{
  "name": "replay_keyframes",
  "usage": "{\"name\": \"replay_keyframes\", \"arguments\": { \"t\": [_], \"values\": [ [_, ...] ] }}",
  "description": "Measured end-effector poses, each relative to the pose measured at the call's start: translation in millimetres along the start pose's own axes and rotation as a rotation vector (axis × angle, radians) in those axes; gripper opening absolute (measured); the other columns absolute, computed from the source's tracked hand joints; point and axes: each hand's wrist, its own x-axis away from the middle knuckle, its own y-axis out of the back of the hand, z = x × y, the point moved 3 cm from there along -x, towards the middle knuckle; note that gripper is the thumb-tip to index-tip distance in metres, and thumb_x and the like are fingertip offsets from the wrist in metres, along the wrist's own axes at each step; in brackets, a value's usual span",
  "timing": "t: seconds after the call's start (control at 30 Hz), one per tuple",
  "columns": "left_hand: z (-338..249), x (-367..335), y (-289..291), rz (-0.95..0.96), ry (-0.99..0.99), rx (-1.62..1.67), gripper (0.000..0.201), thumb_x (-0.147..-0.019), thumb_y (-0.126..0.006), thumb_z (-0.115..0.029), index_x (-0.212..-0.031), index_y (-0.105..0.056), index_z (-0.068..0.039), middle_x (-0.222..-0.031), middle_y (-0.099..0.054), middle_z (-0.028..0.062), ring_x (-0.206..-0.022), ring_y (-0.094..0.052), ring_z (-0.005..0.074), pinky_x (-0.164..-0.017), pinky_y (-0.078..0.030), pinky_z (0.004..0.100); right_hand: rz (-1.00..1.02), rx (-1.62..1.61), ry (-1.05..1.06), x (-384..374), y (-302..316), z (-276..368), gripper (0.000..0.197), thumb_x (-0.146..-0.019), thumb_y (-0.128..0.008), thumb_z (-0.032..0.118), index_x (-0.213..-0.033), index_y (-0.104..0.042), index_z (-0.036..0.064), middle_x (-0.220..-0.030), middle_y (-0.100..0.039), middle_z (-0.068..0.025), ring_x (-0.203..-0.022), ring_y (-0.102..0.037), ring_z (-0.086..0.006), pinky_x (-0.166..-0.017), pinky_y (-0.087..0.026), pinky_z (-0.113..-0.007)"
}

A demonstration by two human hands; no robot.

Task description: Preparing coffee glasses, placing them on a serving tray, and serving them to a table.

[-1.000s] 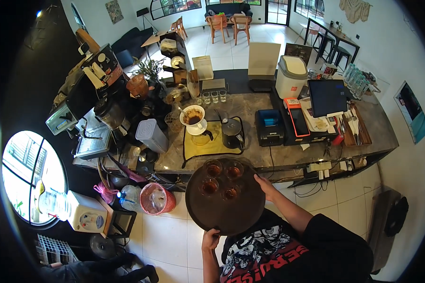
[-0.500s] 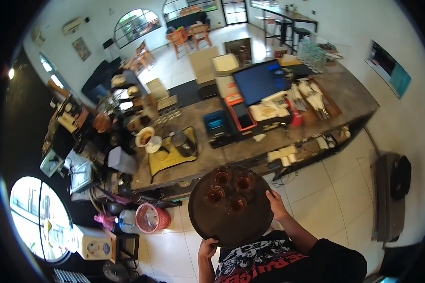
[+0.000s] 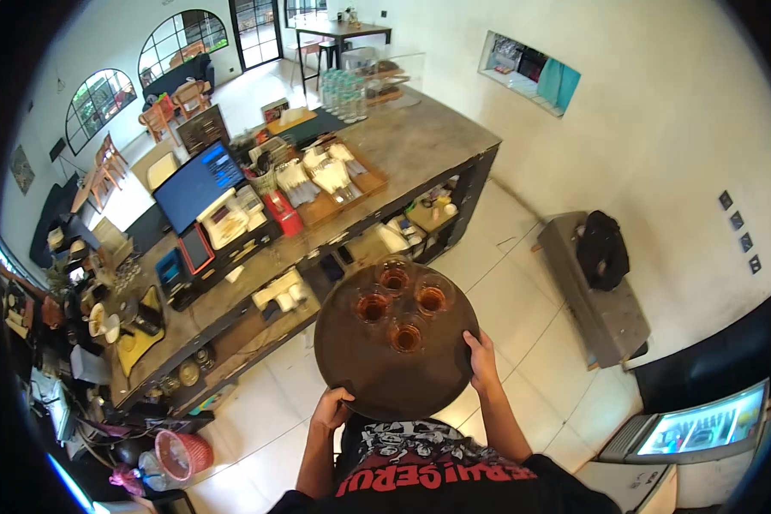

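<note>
A round dark brown serving tray [image 3: 394, 381] is held level in front of my body. On its far half stand several small clear glasses of reddish-brown drink, among them a far glass [image 3: 393, 277], a left glass [image 3: 373, 307], a right glass [image 3: 431, 300] and a near glass [image 3: 406, 337]. My left hand [image 3: 332, 408] grips the tray's near left rim, thumb on top. At the right rim, my right hand [image 3: 481, 356] is closed on the edge in the same way. The fingers beneath the tray are hidden.
A long counter [image 3: 437, 128] runs beyond the tray, bearing a monitor [image 3: 199, 186], a cutlery tray [image 3: 360, 171] and bottles [image 3: 344, 94]. To the right stands a brown bench [image 3: 574, 274] with a black bag [image 3: 602, 250]. A pink basket [image 3: 184, 454] and a lit display fridge [image 3: 702, 424] flank me.
My view has swung right, bringing the bench and the lit fridge further into sight. Both hands still hold the tray, and the glasses keep standing on it, turned slightly.
</note>
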Motion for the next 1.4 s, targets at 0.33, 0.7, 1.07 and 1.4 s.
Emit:
{"name": "replay_keyframes", "arguments": {
  "t": [0.33,0.7,1.07,1.4],
  "values": [
    [21,-226,-186,0.429,0.275,-0.177,0.032,-0.077,-0.050,0.008,-0.105,-0.067,0.006,-0.115,-0.069,0.0161,-0.105,-0.065,0.0257,-0.094,-0.050,0.0339,-0.381,-0.095,0.133,-73,137,117,0.034,-0.095,-0.064,0.013,-0.126,-0.058,0.0011,-0.115,-0.067,-0.0104,-0.101,-0.066,-0.0218,-0.088,-0.055,-0.035],
    [15,-466,-367,0.734,0.115,-0.796,0.021,-0.076,-0.055,0.014,-0.093,-0.065,0.006,-0.112,-0.064,0.0112,-0.104,-0.062,0.0216,-0.088,-0.048,0.0329,-0.582,-0.173,0.217,-219,233,228,0.040,-0.095,-0.063,0.017,-0.132,-0.055,0.0051,-0.123,-0.064,-0.0078,-0.110,-0.064,-0.0216,-0.094,-0.053,-0.036],
    [43,-701,-560,0.490,0.507,-0.423,0.031,-0.076,-0.056,0.008,-0.104,-0.066,0.004,-0.108,-0.068,0.0126,-0.102,-0.066,0.0244,-0.089,-0.052,0.0352,-0.612,-0.206,0.220,-458,362,326,0.043,-0.094,-0.066,0.016,-0.134,-0.055,0.0050,-0.124,-0.064,-0.0087,-0.114,-0.061,-0.0221,-0.096,-0.050,-0.037],
    [5,-859,-636,0.291,0.216,-0.136,0.052,-0.072,-0.054,0.004,-0.124,-0.057,0.003,-0.118,-0.065,0.0154,-0.108,-0.065,0.0281,-0.095,-0.054,0.0405,-0.306,-0.036,0.112,-748,369,468,0.050,-0.093,-0.067,0.012,-0.139,-0.051,0.0009,-0.130,-0.061,-0.0106,-0.117,-0.059,-0.0236,-0.101,-0.047,-0.035]
  ]
}}
